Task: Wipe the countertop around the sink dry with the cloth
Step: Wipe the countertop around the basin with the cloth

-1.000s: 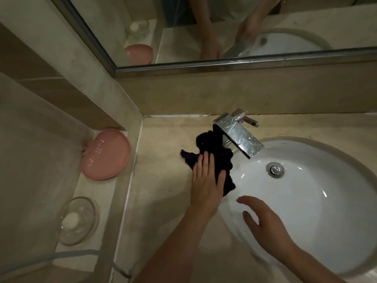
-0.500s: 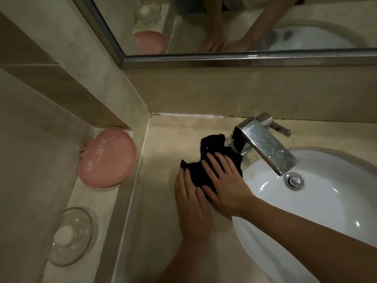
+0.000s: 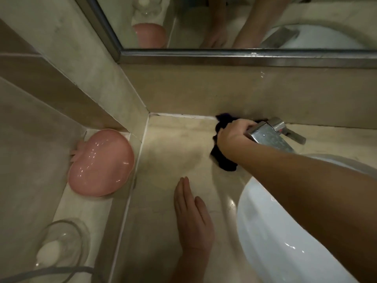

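We are gripping the cloth (image 3: 223,160) in our right hand (image 3: 232,135) behind the faucet (image 3: 269,137), left hand (image 3: 191,217) flat on the tabletop (image 3: 173,144), with seemingly most wiping remaining.

A dark navy, crumpled cloth (image 3: 223,160) is lying bunched on the beige stone countertop (image 3: 179,152) at about one o'clock from the frame's centre — its far end is reaching the back wall, just left of the tap's base. The white oval ceramic sink (image 3: 271,237) is sitting at four o'clock, glistening with highlights — its rim is meeting the counter.
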The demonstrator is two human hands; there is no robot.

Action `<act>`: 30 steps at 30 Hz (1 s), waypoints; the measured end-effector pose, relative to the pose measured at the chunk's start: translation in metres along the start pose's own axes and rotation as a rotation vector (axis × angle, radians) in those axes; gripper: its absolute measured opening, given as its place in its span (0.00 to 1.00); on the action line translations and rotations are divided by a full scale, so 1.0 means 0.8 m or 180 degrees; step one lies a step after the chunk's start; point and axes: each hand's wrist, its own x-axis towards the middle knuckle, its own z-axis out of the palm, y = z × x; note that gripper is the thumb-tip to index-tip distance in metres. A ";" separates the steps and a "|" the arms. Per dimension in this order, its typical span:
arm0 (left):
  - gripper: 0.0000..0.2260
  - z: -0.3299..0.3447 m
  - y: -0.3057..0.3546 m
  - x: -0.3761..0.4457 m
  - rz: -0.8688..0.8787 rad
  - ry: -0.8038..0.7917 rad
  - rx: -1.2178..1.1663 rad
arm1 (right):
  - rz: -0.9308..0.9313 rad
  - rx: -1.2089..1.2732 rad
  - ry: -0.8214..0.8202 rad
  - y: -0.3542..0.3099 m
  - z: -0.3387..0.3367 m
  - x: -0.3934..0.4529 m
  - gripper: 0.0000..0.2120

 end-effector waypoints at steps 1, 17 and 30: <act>0.23 0.000 0.000 0.000 -0.0011 -0.0017 -0.0022 | 0.0032 0.0002 -0.0010 0.000 0.000 -0.002 0.28; 0.23 0.001 0.002 0.001 -0.0221 -0.0029 -0.0038 | 0.0844 0.2087 0.0568 -0.086 0.053 0.032 0.39; 0.23 0.000 0.001 0.000 -0.0126 -0.0010 0.0023 | -0.0323 0.2133 0.1610 -0.096 0.105 -0.009 0.36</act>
